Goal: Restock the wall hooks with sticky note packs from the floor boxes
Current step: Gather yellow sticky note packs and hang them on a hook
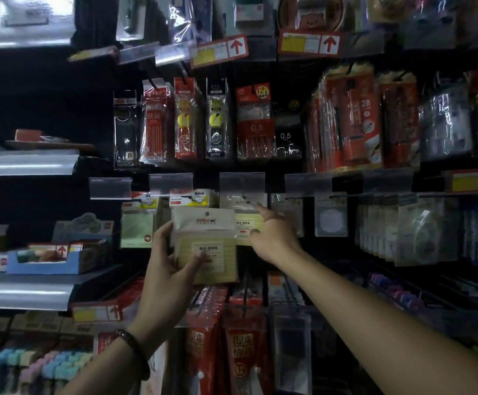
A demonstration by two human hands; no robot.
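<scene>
At frame centre my left hand [169,260] grips a pale yellow sticky note pack [206,243], thumb across its front. Just right of it, my right hand [272,235] touches a hanging pack [244,220], forefinger stretched upward; whether it pinches, I cannot tell. A clear label holder [242,182] hides the hook, so the pack's hole could miss and the pack could drop.

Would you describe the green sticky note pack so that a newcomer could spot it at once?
Find the hook row under the clear label holders, below the pen packs. Just left of the yellow pack that the left hand grips hangs the green sticky note pack, the only green one among yellow neighbours.
</scene>
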